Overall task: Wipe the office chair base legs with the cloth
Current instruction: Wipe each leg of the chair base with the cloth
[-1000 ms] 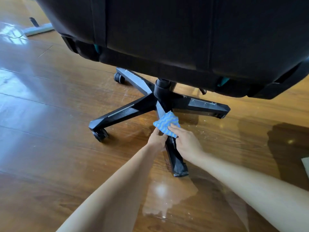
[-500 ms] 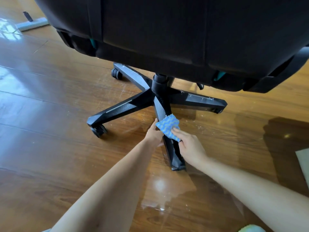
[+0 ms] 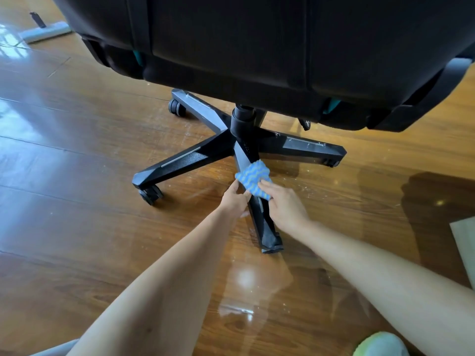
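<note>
A black office chair stands on the wood floor, its star-shaped base [image 3: 241, 142] showing several legs under the seat. The near leg [image 3: 264, 227] points toward me. A blue cloth with wavy pale stripes [image 3: 253, 177] is draped over that leg close to the hub. My right hand [image 3: 284, 206] pinches the cloth's lower right edge. My left hand [image 3: 235, 199] grips the cloth's left side against the leg. The far legs are partly hidden by the seat.
The chair's black seat and back [image 3: 257, 47] fill the top of the view. A flat mop head [image 3: 46, 34] lies at the far left. A pale mat corner [image 3: 465, 247] sits at the right edge. Casters [image 3: 150, 195] carry the left legs.
The cloth and both hands have stayed on the near leg, shifting slightly along it near the hub; my head has drifted a little.
</note>
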Tool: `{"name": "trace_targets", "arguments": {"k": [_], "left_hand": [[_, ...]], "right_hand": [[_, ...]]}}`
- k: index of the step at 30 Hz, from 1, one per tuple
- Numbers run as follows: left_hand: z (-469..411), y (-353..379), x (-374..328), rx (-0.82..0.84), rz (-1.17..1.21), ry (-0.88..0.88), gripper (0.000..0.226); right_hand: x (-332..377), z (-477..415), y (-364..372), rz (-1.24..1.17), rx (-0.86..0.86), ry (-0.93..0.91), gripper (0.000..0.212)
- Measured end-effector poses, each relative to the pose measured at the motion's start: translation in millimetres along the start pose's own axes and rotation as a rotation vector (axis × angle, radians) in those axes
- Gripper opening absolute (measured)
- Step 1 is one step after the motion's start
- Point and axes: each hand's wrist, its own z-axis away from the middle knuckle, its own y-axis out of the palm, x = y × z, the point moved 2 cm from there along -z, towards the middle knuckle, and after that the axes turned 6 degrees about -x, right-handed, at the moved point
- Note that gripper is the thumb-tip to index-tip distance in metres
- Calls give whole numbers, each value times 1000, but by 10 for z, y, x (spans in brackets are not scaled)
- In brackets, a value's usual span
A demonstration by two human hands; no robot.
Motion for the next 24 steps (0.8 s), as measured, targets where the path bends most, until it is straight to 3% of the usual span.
{"name": "trace_targets", "arguments": {"k": [5, 14, 21, 24], "left_hand": [[32, -35, -15, 45, 62, -38, 82], [101, -47, 107, 59, 194, -60, 66], [94, -69, 147, 84, 211, -42, 70], [99, -82, 165, 43, 209, -65, 62]], "right_hand": [[-101, 612, -23, -76, 60, -1, 63], [63, -407, 0, -55, -19, 80, 58], [-165, 606, 43, -68, 34, -6, 69], [-207, 641, 52, -54, 71, -29, 67]]}}
